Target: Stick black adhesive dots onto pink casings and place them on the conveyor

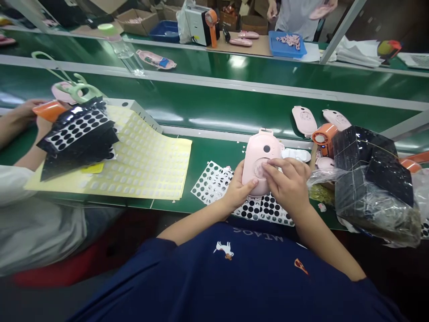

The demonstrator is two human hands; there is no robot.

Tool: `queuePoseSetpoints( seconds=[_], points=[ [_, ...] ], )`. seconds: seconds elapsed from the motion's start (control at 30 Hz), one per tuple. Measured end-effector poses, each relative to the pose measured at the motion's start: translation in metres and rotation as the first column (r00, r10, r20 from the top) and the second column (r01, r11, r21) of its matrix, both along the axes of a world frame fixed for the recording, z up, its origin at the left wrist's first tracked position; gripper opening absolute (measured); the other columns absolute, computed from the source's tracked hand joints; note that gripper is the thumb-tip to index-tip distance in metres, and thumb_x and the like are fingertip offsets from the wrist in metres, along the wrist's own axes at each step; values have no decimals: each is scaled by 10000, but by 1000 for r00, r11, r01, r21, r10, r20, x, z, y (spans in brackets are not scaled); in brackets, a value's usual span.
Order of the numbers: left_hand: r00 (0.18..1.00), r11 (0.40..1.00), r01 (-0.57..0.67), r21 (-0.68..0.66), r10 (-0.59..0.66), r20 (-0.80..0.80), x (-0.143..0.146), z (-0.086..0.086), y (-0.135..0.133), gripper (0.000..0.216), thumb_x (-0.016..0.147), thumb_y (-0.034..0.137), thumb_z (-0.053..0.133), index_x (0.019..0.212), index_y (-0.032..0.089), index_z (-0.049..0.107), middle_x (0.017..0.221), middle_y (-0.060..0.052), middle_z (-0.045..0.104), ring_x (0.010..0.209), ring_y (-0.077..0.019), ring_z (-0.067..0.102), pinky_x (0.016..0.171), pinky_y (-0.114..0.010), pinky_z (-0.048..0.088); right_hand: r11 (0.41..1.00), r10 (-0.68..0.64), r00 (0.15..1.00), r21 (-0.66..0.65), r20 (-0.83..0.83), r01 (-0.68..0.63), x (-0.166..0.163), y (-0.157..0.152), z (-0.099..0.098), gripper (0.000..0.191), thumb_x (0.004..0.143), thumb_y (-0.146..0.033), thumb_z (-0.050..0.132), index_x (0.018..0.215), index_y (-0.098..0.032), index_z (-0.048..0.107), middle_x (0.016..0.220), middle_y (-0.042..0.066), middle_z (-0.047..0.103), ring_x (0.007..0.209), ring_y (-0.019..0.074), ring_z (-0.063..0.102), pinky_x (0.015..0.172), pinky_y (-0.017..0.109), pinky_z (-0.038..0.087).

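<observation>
My left hand [239,190] is wrapped around the lower left side of a pink plastic casing [252,150], held tilted up above the bench. A black round dot [267,148] sits near its top, and a round recess lies below. The fingers of my right hand [291,181] are pinched together at the recess, touching it; whatever is between them is hidden. Under the casing lie white sheets of black round stickers [275,211], with a partly used sheet [209,183] to the left. A white object [296,154] shows behind my right hand.
To the right stands a plastic-wrapped black stack [372,174] beside an orange handheld fan [325,136]. Two pink casings [304,120] rest on the green surface behind. Leftward are a yellow sticker sheet [167,170], black sheets [80,143] and a co-worker's hand [25,112]. A bottle [125,53] stands farther back.
</observation>
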State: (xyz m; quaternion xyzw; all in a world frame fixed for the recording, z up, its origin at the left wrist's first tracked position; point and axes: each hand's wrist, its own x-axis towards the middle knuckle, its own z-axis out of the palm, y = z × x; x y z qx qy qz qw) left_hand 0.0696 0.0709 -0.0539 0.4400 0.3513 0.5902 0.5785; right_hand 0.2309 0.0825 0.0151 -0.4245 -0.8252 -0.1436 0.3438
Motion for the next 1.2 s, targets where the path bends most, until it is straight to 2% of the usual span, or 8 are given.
queuePoseSetpoints(
  seconds=[0.2, 0.47, 0.67, 0.87, 0.97, 1.03, 1.13, 1.2],
  points=[
    [996, 1000, 14, -18, -16, -91, -3, 4, 3, 709, 790, 546, 784, 1354, 234, 489, 1363, -107, 595, 1274, -298, 567, 1132, -478, 448, 1000, 4, 999, -12, 34, -3, 5, 4, -7, 164, 968, -272, 630, 1071, -271, 758, 1056, 17, 751, 1033, 234, 532, 934, 392, 324],
    [997, 979, 4, -202, -19, -72, -7, 5, 9, 669, 726, 501, 828, 1270, 193, 591, 1299, -115, 644, 1208, -299, 606, 1057, -439, 493, 997, 34, 997, -68, 75, -29, 7, 6, -15, 176, 955, -314, 654, 1090, -299, 765, 1063, 25, 721, 1037, 244, 498, 956, 406, 299],
    [999, 969, -27, -244, 34, 25, -3, 1, 13, 578, 669, 421, 831, 1159, 171, 653, 1163, -95, 713, 1083, -269, 652, 1003, -417, 510, 1000, 24, 1000, -12, -7, -24, 8, 5, -25, 163, 971, -314, 620, 871, -295, 748, 940, 7, 698, 946, 212, 528, 957, 393, 297],
    [989, 961, 13, -276, 28, 146, -3, 0, 19, 606, 647, 443, 833, 1156, 183, 630, 1152, -100, 732, 1080, -288, 676, 978, -436, 533, 1000, 25, 991, 8, -135, -24, 15, 4, -30, 144, 978, -320, 600, 896, -260, 701, 938, 25, 662, 924, 202, 579, 911, 383, 364],
    [999, 981, -48, -188, 47, -8, -4, -2, 15, 606, 693, 460, 827, 1200, 189, 633, 1193, -99, 721, 1097, -275, 675, 989, -424, 542, 1000, 22, 990, 7, -141, -22, 11, 2, -29, 106, 951, -303, 641, 1022, -249, 698, 1001, 43, 662, 962, 213, 574, 913, 385, 378],
    [980, 995, -91, -45, 81, -180, -8, -4, 13, 559, 768, 465, 782, 1236, 197, 633, 1213, -98, 716, 1099, -264, 681, 991, -423, 555, 1000, 17, 992, 13, -125, -16, 8, 1, -29, 124, 940, -276, 650, 1055, -258, 693, 1032, 47, 646, 973, 215, 566, 918, 389, 384],
    [863, 951, -104, 293, 233, -449, -29, 0, 22, 429, 800, 447, 769, 1157, 225, 680, 1146, -71, 743, 1072, -246, 706, 969, -423, 593, 995, 70, 984, 83, -166, -57, 12, 1, -29, 101, 911, -237, 659, 1004, -275, 674, 1071, 48, 601, 981, 212, 569, 904, 390, 408],
    [757, 896, -147, 418, 375, -535, -55, 11, 38, 342, 813, 454, 760, 1068, 231, 711, 1027, -44, 758, 1054, -229, 719, 936, -387, 623, 986, 133, 965, 131, -228, -105, 19, 0, -32, 129, 888, -209, 662, 1001, -270, 649, 1089, 53, 583, 987, 215, 579, 897, 397, 424]
  ],
)
